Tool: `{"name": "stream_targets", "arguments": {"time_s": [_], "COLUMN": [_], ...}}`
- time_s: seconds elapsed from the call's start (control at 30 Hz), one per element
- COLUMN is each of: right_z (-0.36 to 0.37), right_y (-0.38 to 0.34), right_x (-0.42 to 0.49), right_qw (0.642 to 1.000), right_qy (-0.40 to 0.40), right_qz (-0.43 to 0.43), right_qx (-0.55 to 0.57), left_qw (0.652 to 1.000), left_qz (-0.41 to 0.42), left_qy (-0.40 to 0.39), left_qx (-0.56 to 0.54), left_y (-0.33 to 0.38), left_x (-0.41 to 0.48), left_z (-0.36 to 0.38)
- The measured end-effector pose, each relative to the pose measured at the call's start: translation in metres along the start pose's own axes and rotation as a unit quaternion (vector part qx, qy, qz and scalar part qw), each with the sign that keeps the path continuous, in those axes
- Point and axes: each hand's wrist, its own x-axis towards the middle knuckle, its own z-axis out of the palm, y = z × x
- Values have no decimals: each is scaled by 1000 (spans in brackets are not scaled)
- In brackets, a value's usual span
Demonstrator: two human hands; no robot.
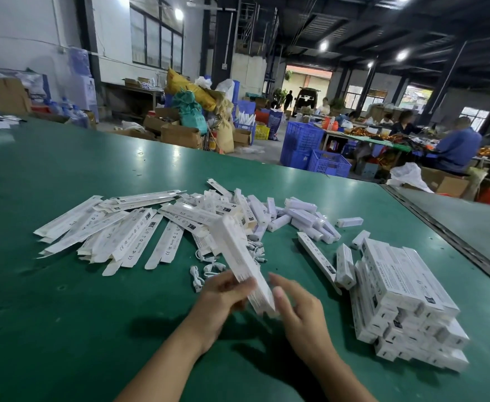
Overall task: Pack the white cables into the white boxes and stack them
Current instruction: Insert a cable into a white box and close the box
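While the left hand (223,297) closes its grip round the near end of a long white box (240,256), holding it tilted above the green tabletop (63,314), the right hand (298,309) sits just beside that end, fingers loosely spread, its grip released; blur hides whether the thumb touches the box. Just beyond the hands, white cables (206,268) lie coiled on the tabletop. Flat boxes (116,230) fan out at left, small boxes (304,216) lie heaped further back, and a stack of closed boxes (406,300) stands at right

Green worktable (63,175), blue crates (304,137), cardboard boxes (180,134), dark-framed windows (156,42), ceiling lights (401,55)
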Motion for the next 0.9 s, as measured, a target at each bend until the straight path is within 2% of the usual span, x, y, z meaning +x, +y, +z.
{"name": "stream_targets", "arguments": {"time_s": [0.07,0.17,0.37,0.5,0.6,0.67,0.8,0.9], "right_z": [3,18,55,66,67,66,56,45], "right_y": [14,35,58,69,76,79,79,76], "right_x": [13,45,119,155,171,175,169,155], "right_qw": [995,983,962,941,934,942,971,971], "right_qy": [62,-42,-127,-148,-160,-134,-12,73], "right_qz": [48,123,103,160,158,154,177,213], "right_qx": [-57,-131,-220,-258,-278,-268,-161,-82], "left_qw": [992,976,967,963,960,959,957,957], "left_qz": [-2,9,28,45,39,29,12,7], "left_qy": [108,196,240,248,255,259,256,248], "left_qx": [-61,-95,-77,-92,-104,-109,-136,-150], "left_y": [1,2,-2,-2,-2,-1,1,2], "left_x": [5,12,18,22,25,26,28,26], "left_z": [-5,-9,-3,-7,-8,-10,-16,-17]}}
